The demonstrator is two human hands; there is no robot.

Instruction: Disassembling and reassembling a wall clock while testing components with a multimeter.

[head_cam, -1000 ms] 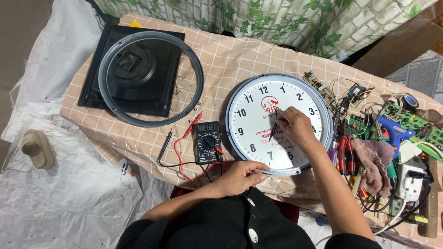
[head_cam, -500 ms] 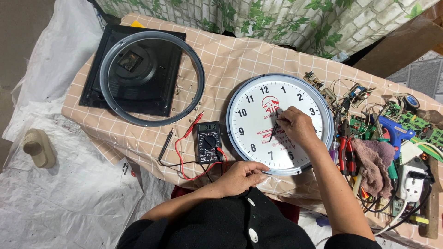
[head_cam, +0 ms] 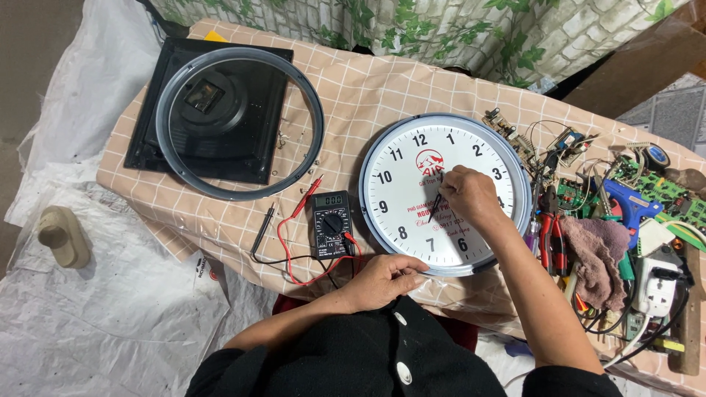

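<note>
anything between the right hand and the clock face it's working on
Nothing visible. The right hand rests directly on the round white wall clock face, fingertips at a thin dark clock hand; the left hand steadies the lower rim.

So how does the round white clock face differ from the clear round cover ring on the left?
The white clock face is solid with black numerals; the clear cover ring is see-through, showing a black square panel beneath. The right hand works the face's centre; the ring lies untouched. Both are round and flat.

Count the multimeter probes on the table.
2. The red probe lies just left of the multimeter; the black probe lies further left, near the table edge.
</note>
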